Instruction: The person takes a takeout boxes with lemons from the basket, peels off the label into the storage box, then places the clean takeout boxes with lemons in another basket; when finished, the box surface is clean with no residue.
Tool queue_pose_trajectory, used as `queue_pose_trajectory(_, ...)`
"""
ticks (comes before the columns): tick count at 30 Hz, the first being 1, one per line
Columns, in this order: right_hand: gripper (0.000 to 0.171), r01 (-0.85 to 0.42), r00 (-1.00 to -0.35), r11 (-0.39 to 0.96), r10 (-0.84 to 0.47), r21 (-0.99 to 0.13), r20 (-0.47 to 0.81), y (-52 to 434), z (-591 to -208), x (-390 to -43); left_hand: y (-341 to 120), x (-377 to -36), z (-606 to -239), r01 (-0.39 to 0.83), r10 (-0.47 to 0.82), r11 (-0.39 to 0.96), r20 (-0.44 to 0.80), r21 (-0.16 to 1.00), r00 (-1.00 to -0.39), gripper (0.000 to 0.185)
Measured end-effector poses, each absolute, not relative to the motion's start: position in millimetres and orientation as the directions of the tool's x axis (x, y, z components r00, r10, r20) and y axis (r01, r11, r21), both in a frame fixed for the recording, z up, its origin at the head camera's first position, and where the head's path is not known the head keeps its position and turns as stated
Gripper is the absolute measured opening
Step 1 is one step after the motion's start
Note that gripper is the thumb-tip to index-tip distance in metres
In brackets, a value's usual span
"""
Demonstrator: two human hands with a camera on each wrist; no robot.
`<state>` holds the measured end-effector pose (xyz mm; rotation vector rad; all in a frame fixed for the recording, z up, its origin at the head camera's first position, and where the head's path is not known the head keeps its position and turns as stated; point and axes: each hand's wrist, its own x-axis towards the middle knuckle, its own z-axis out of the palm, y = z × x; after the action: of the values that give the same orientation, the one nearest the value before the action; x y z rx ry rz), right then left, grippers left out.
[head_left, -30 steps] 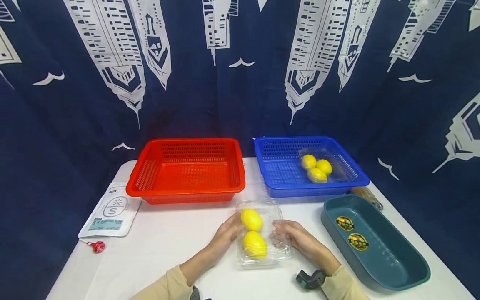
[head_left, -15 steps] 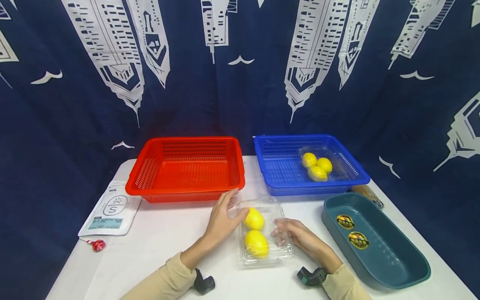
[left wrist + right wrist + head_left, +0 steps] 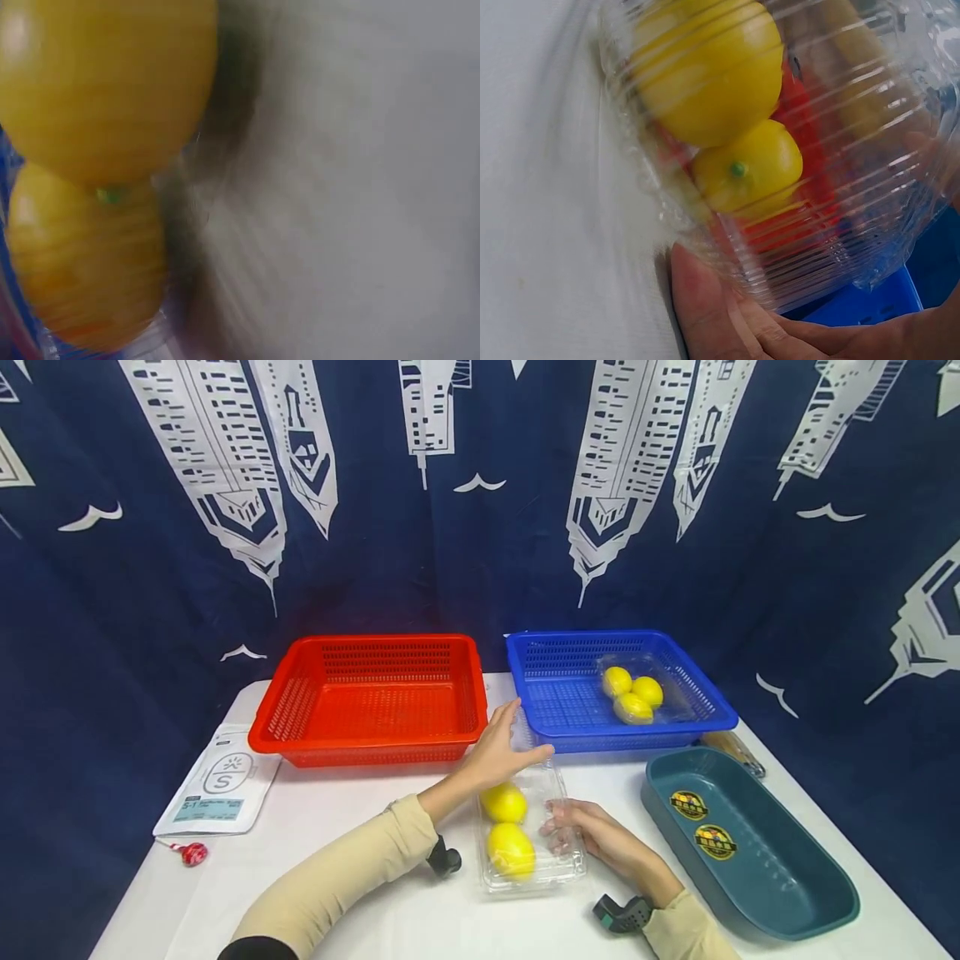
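Note:
A clear plastic clamshell box (image 3: 551, 860) stands on the white table with two lemons (image 3: 512, 850) along its left side. My right hand (image 3: 603, 839) holds the box's right side, its fingers bent against the wall; in the right wrist view its thumb (image 3: 697, 300) lies along the lower edge. My left hand (image 3: 498, 756) is over the box's far end, fingers stretched forward and thumb spread to the right. Faint clear plastic shows between that thumb and the fingers; whether they touch it I cannot tell. The left wrist view is blurred, with the lemons (image 3: 97, 90) close up.
A red basket (image 3: 367, 745) stands at back left, a blue basket (image 3: 555, 702) with another box of lemons (image 3: 633, 693) at back right. Right of my hand lies a dark green tray (image 3: 780, 860). A white pouch (image 3: 217, 785) and a red lollipop (image 3: 193, 854) lie left.
My left hand has left the box's left side, moving forward and right over its far end. The right hand has stayed at the box, which has hardly shifted.

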<state>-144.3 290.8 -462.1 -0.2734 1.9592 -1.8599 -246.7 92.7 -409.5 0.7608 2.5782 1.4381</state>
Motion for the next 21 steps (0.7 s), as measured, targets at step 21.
queue_pose_trajectory(21,0.066,0.156,-0.889,0.064,-0.425,-0.986,-0.168,293,-464,-142,141,-292,-425,0.304,0.42,0.488,0.086,0.818,-0.904,0.127)
